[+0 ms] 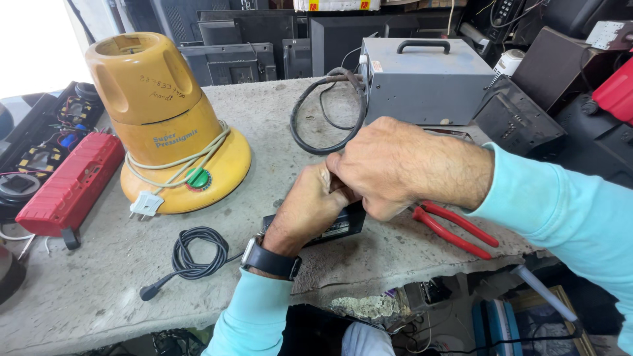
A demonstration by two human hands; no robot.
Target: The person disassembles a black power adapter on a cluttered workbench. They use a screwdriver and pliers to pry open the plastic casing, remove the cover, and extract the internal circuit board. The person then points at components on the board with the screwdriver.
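Two hands worked together over one small black box [343,224] that lay flat near the front edge of the counter [277,112]. The left hand [310,207], a dark watch on its wrist, pressed down on the box with its fingers curled together against it. The right hand [395,165] lay over the left, its fingers closed around something at the box's top; what they clamped was hidden.

One pair of red-handled pliers [455,227] lay just beside the box on the right, untouched. One coiled black cord [194,254] sat to the left of the left wrist. One yellow mixer base [165,125] stood upright farther left, its pale cord wound around its waist with one white plug [146,204] hanging at the foot. One red ribbed case [69,188] lay at the counter's left edge. One grey metal box with a carrying handle [425,82] stood at the back, a thick black cable [323,115] looping out of its side.

The counter was rough grey stone, chipped along the front. Dark monitors and other electronic casings were stacked behind and around it.
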